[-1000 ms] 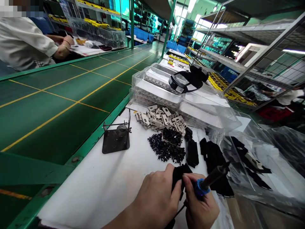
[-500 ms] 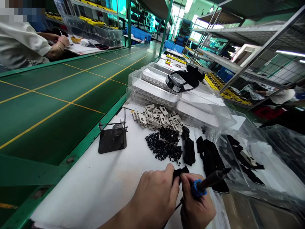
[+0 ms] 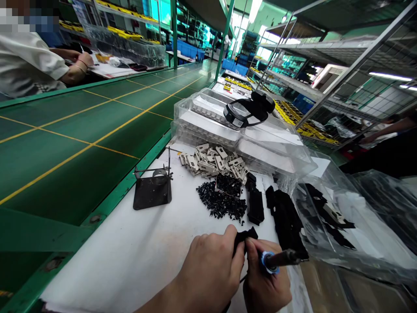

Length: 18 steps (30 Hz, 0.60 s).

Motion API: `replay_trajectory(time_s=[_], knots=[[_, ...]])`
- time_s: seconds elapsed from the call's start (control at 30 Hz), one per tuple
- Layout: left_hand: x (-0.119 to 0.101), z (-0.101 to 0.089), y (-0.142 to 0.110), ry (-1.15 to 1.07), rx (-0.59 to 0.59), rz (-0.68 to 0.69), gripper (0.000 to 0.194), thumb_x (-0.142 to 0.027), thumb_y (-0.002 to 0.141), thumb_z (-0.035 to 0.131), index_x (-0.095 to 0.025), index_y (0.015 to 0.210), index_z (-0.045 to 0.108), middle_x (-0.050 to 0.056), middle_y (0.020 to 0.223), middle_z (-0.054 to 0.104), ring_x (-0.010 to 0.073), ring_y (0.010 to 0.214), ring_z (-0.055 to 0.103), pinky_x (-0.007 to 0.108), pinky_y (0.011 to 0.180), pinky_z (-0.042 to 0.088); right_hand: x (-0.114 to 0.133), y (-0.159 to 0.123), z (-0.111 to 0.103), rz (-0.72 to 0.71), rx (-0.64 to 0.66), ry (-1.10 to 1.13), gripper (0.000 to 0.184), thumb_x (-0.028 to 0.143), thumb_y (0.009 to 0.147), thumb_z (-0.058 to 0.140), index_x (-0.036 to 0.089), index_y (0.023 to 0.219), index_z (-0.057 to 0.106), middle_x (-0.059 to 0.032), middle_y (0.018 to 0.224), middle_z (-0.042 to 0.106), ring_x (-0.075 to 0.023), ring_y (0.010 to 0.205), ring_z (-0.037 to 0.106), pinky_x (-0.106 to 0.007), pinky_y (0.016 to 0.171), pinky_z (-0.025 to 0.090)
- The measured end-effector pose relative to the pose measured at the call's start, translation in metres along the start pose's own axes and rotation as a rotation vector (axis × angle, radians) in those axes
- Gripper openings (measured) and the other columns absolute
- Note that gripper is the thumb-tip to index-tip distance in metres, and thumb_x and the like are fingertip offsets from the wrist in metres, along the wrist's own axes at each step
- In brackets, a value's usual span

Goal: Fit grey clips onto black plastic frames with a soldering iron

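Observation:
My left hand (image 3: 208, 274) pinches a small black flexible piece (image 3: 244, 237) at the bottom of the view, and my right hand (image 3: 263, 282) touches it from the side. That right hand grips a soldering iron (image 3: 280, 259) with a blue collar, its tip pointing right over a row of black strips (image 3: 286, 219). Ahead of my hands lie a heap of tiny black parts (image 3: 221, 204), a black bar-shaped piece (image 3: 255, 208) and a pile of beige connectors (image 3: 213, 161). What the black piece looks like under my fingers is hidden.
A metal iron stand (image 3: 152, 195) sits on the white bench (image 3: 114, 261) beside a green conveyor belt (image 3: 71, 148). Clear stacked trays (image 3: 208, 121) carry a black headband magnifier (image 3: 247, 111). A clear plastic bag (image 3: 329, 221) lies right. A co-worker (image 3: 29, 61) works far left.
The soldering iron has swung down to the right, its tip dropping from above the black strips to level with them. My left hand still pinches the black piece. The view has drifted slightly.

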<state>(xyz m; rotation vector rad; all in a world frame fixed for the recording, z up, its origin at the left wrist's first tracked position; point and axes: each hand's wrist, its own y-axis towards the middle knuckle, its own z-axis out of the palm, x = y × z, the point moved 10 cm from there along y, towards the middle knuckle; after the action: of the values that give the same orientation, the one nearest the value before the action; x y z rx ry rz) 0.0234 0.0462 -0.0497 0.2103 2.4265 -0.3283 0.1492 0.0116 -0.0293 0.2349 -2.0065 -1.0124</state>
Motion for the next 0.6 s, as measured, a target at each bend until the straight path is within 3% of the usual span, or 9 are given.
replay_trajectory(time_s=[0.4, 0.6], knots=[[-0.006, -0.003, -0.009, 0.017, -0.062, 0.009, 0.017, -0.027, 0.095, 0.038, -0.025, 0.085, 0.051, 0.003, 0.066, 0.067, 0.0284, 0.060, 0.065, 0.032, 0.051, 0.024, -0.015, -0.009, -0.005, 0.080, 0.001, 0.065, 0.005, 0.013, 0.088, 0.067, 0.018, 0.086, 0.069, -0.0038, 0.081, 0.065, -0.0160, 0.072, 0.061, -0.029, 0.063, 0.047], [-0.006, -0.003, -0.011, 0.012, -0.079, 0.015, 0.016, -0.026, 0.094, 0.038, -0.026, 0.085, 0.051, 0.003, 0.065, 0.067, 0.0282, 0.058, 0.065, 0.032, 0.051, 0.024, -0.018, -0.012, -0.002, 0.104, 0.062, 0.129, 0.008, 0.012, 0.089, 0.065, 0.019, 0.087, 0.069, -0.0028, 0.083, 0.064, -0.0156, 0.075, 0.061, -0.028, 0.066, 0.046]])
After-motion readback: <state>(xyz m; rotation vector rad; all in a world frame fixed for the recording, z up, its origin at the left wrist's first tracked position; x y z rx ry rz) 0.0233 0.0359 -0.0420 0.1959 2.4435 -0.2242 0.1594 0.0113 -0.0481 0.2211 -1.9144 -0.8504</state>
